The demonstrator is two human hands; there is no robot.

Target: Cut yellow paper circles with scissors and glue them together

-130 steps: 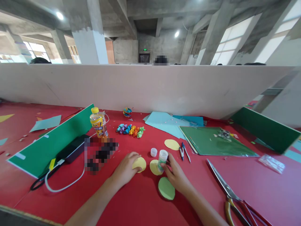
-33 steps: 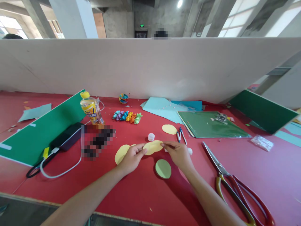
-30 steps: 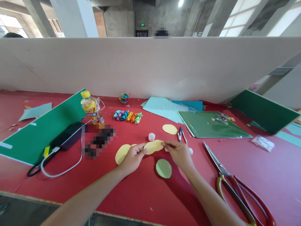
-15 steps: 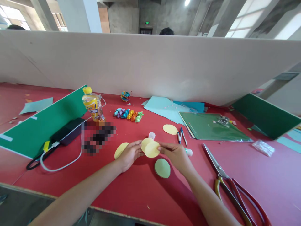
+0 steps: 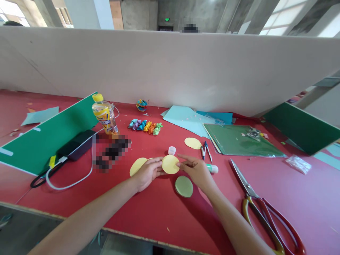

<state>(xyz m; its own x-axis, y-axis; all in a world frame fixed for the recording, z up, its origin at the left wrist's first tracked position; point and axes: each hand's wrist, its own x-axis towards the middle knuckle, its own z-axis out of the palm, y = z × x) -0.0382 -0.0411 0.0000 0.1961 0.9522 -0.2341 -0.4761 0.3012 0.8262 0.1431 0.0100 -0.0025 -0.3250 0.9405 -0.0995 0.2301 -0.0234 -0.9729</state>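
A: Why does the red table (image 5: pixel 159 212) keep scissors (image 5: pixel 261 209) far right and the glue stick (image 5: pixel 211 168) near?

B: Within reach. Left hand (image 5: pixel 146 172) and right hand (image 5: pixel 197 170) both pinch the yellow paper circle (image 5: pixel 170 164) at its edges, fingers closed lightly, holding it flat above the green circle (image 5: pixel 183 186).

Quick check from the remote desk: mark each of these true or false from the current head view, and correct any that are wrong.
1. Both hands hold one yellow paper circle. True: left hand and right hand pinch its edges.
2. The green paper circle lies on the red table. True.
3. The scissors are in the left hand. False: they lie on the table to the right, untouched.
4. The drink bottle lies on its side. False: it stands, tilted in view.
5. The glue stick lies beside the right hand. True.
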